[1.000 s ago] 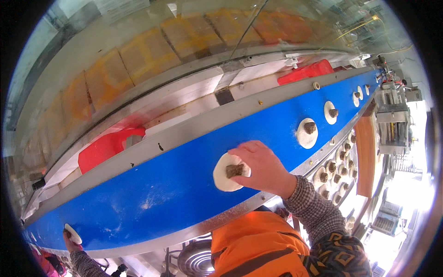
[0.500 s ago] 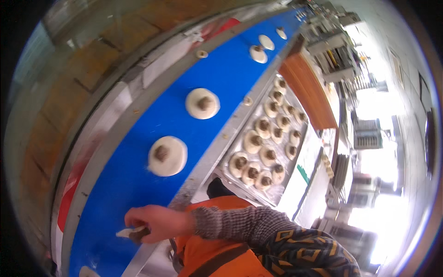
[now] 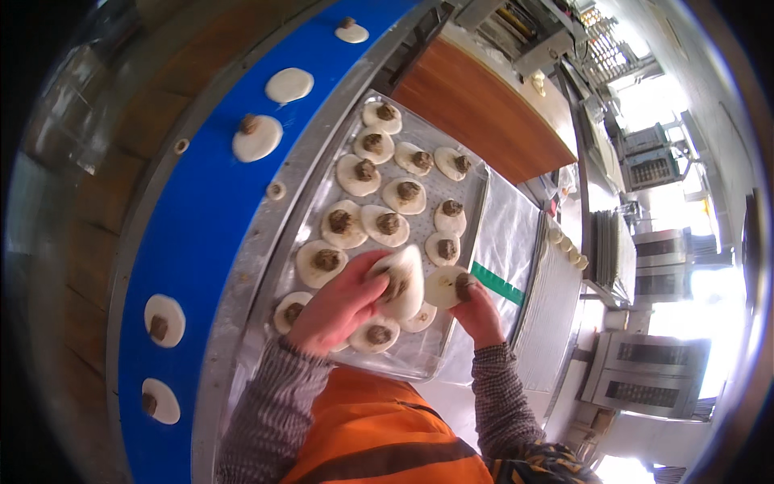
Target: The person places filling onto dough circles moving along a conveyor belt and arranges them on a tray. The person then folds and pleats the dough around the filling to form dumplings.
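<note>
Over the tray, my left hand (image 3: 343, 302) grips a tilted white dough round (image 3: 410, 284) with brown filling on it, fingers along its left edge. Close by on the right, my right hand (image 3: 481, 317) pinches another dough round (image 3: 440, 287) at its edge, its thumb and fingers by the lump of brown filling (image 3: 465, 286). The two rounds are near each other, and whether they touch is hard to tell. Beneath them the metal tray (image 3: 423, 367) carries several flat dough rounds, each topped with a brown lump, such as the round (image 3: 375, 333) just below my hands.
On the left runs a blue conveyor belt (image 3: 189, 242) with several dough rounds, among them a filled one (image 3: 256, 139). Its metal edge (image 3: 242, 298) borders the tray. A green strip (image 3: 497, 282) lies right of the tray, and a brown wooden panel (image 3: 484, 109) stands beyond it.
The view has swung from the belt toward the tray. Earlier, one hand held a piece of dough with filling over the belt; now both hands are above the tray, each holding a dough round.
</note>
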Tool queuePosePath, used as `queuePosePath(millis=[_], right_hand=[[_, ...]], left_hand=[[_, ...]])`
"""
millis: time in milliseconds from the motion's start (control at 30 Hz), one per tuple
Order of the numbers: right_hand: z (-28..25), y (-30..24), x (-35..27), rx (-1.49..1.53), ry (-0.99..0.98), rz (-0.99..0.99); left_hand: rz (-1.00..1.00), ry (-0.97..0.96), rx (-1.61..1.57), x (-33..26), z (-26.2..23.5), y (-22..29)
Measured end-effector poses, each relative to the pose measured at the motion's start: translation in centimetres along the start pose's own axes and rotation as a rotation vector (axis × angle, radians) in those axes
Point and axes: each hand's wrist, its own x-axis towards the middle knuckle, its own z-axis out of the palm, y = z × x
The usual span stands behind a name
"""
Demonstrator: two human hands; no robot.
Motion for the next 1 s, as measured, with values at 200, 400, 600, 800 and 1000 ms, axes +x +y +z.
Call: queuePosePath(millis=[200, 400, 600, 800, 1000], right_hand=[[-9.4, -1.6, 0.9, -1.429, 0.324, -0.278], [-2.0, -8.2, 4.0, -1.263, 0.375, -0.243], [18.0, -3.7, 16.8, -1.4, -0.527, -0.619], [32.7, 6.1, 28.3, -1.619, -0.605, -0.761], [33.0, 6.1, 31.8, -1.555, -0.292, -0.784]], left_hand=[[0.177, 0.285, 1.359, 19.8, -1.3, -9.2], [0.688, 0.564, 1.481, 14.9, 3.5, -3.7], [0.606, 1.529, 1.64, -2.7, -1.9, 11.8], [0.595, 1.321, 1.767, -3.1, -11.1, 15.9], [0.706, 1.062, 0.82, -10.8, -9.8, 14.0]])
